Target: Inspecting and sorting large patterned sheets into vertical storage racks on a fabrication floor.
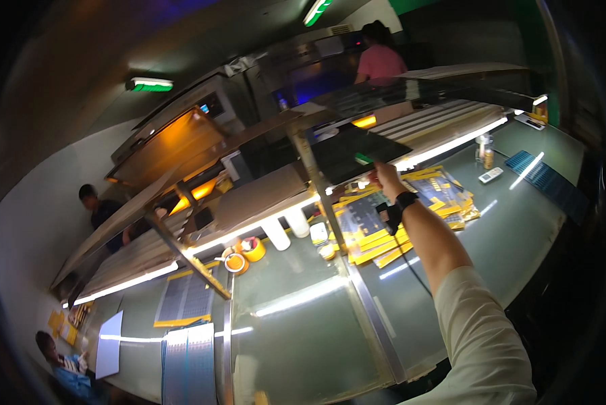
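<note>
My right hand [386, 178] reaches far out over the table to the front of the shelf, its fingers closed. A small green-ended object [364, 159] shows right at the fingertips; its kind is too small and blurred to tell. A dark band and a small black device [388, 217] with a cable sit at the wrist. Below the hand lie stacked dark patterned sheets with yellow borders [360, 223], and a second stack of yellow-edged sheets [445, 192] is beside them. My left hand is out of view.
White rolls [276, 233], an orange tape roll [253, 249] and an orange cup [235, 263] stand under the lit shelf [256, 202]. Metal posts [316, 179] rise from the glass table [296, 351]. Blue-green sheets [188, 368] lie front left. A person in pink [382, 64] stands behind.
</note>
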`<state>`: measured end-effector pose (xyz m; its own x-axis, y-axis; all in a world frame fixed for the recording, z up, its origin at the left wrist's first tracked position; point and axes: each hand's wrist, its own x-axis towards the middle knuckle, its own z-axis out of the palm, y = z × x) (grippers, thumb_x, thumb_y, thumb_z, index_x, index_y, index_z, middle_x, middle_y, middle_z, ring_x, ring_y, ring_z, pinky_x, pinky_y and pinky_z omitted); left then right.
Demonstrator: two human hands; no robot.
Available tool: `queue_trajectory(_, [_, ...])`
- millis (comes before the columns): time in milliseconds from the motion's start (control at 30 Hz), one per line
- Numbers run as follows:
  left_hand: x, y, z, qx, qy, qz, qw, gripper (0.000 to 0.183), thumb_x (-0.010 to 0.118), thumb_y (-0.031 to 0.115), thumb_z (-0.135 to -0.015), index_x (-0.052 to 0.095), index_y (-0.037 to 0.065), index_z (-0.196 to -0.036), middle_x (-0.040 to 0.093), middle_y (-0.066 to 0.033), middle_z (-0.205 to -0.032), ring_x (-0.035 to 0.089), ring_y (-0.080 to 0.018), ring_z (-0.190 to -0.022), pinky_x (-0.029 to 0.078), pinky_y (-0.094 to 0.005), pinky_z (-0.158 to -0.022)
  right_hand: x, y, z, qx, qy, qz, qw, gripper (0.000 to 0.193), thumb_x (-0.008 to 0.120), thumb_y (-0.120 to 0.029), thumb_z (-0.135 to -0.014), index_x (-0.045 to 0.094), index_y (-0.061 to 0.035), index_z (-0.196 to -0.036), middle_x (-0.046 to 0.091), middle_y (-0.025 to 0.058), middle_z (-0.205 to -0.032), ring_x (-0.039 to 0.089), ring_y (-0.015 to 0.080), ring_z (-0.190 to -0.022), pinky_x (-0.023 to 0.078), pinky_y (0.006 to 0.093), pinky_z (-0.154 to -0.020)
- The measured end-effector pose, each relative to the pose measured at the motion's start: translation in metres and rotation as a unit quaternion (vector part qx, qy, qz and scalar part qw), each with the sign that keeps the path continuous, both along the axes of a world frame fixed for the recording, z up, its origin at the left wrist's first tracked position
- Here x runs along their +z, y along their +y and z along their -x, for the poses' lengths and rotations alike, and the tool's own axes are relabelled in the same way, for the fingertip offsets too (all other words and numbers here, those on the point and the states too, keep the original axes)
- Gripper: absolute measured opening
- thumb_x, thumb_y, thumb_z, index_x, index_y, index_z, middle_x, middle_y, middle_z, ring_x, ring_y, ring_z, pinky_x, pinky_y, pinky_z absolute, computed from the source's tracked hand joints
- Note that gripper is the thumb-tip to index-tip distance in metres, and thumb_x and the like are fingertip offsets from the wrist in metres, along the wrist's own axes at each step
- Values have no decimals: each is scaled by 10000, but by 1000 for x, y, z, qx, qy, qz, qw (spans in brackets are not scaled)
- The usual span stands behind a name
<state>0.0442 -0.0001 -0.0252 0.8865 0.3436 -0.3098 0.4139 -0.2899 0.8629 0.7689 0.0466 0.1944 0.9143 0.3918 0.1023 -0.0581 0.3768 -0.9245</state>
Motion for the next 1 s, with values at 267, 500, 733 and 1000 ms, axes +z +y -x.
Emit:
queue_trajectory(267, [-153,-70,121,452,-167,529,698,348,544,263,-894,509,30,-1150,565,-171,-1111,540,-301,-1016,462,-434,-827,-50,-136,72,49,81,-17,995,216,604,-305,-859,592,-90,-870,618,38,-662,534,93,-445,385,192,-343])
queue_trajectory(500, [-70,-44,129,589,-21,335,735,295,475,206,-895,590,5,-1077,644,-130,-982,635,-227,-843,527,-362,-745,-158,-383,212,-106,134,161,972,173,618,-320,-869,605,-150,-836,514,-83,-678,460,-8,-590,352,138,-488])
queue_trajectory(733, [-166,-108,203,605,301,133,725,302,539,194,-833,647,-39,-992,648,-211,-1012,635,-279,-933,484,-329,-770,-257,-436,234,-41,265,234,935,292,598,-397,-871,577,-123,-773,569,-14,-634,476,54,-471,384,161,-407])
queue_trajectory(1000, [-310,-265,290,390,387,86,831,338,498,347,-848,641,123,-1057,639,-145,-1057,604,-315,-988,487,-419,-825,-247,-423,238,85,264,421,864,513,486,-629,-823,613,-134,-777,517,-23,-544,470,111,-461,402,204,-443])
